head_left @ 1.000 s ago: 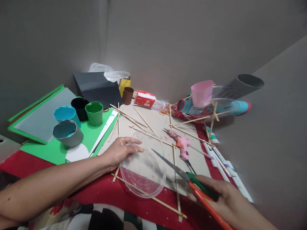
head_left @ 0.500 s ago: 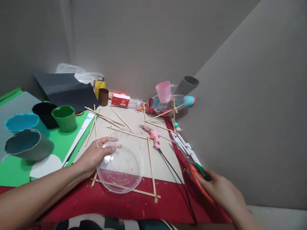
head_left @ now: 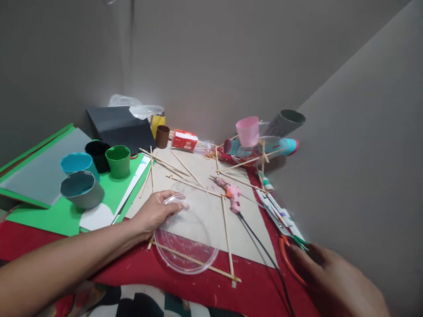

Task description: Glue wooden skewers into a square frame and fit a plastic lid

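A clear round plastic lid or shallow bowl (head_left: 190, 237) is pinched at its upper left rim by my left hand (head_left: 161, 211). It hangs over a frame of thin wooden sticks (head_left: 228, 237) on beige board. At the right table edge, my right hand (head_left: 337, 273) is at the handles of scissors (head_left: 292, 259) with orange and green parts; its fingers are blurred, and their grip is unclear. Between the hands lies a pink glue gun (head_left: 233, 193) with a black cord.
Gray, blue, black and green cups (head_left: 118, 161) stand on green sheets at left. Behind are a brown cup (head_left: 162, 136) and a red box (head_left: 184, 140). A stick structure with a pink cup (head_left: 248, 132) sits at the back right. White tubes (head_left: 291, 222) line the right edge.
The view has turned left, so everything appears farther right. My left hand still holds the clear plastic piece. My right hand has shifted slightly right and down beside the scissors.
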A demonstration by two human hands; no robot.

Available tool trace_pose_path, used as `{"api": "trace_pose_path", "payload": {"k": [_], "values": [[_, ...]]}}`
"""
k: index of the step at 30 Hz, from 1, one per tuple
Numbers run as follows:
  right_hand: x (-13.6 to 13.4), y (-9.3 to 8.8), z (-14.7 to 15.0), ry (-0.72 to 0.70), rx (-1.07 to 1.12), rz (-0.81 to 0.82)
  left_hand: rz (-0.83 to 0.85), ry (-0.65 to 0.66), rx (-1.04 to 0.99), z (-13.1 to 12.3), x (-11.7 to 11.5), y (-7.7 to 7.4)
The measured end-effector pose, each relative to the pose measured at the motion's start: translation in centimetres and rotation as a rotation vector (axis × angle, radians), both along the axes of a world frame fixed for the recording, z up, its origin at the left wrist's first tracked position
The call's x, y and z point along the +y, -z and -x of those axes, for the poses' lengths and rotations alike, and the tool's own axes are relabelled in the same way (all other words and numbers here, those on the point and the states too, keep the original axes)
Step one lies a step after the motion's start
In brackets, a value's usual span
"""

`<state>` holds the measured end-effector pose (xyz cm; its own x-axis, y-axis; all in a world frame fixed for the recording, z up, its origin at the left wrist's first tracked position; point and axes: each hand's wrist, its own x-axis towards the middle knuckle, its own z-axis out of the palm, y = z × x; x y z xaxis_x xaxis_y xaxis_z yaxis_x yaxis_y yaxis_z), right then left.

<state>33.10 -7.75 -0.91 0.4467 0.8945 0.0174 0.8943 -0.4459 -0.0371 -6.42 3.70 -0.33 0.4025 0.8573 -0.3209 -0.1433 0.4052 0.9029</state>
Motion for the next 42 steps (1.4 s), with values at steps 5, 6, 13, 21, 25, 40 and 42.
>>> {"api": "trace_pose_path", "payload": {"k": [5, 6, 13, 21, 25, 40, 42], "values": [[0.8, -2.2, 4.5, -0.201, 0.083, -0.311, 0.015, 0.0, -0.004, -0.2, -0.2, 0.0], [1.1, -2.5, 6.1, -0.243, 0.147, -0.381, 0.016, 0.004, -0.009, -0.2, -0.3, 0.0], [3.4, -2.0, 16.8, -0.38, 0.911, -0.216, -0.122, 0.061, -0.016, -0.1, -0.8, 0.1], [4.0, -0.2, 19.3, -0.202, 1.479, 0.028, -0.159, 0.128, 0.019, 0.1, -1.0, 0.3], [3.7, -0.1, 19.3, -0.23, 1.444, -0.012, -0.176, 0.125, 0.106, -0.1, -0.8, 0.6], [3.2, 0.2, 19.9, -0.218, 1.439, -0.066, -0.084, 0.182, 0.112, -0.8, -1.0, 0.4], [3.4, 0.4, 19.8, -0.209, 1.467, -0.045, -0.097, 0.178, 0.11, -0.8, -1.0, 0.5]]}}
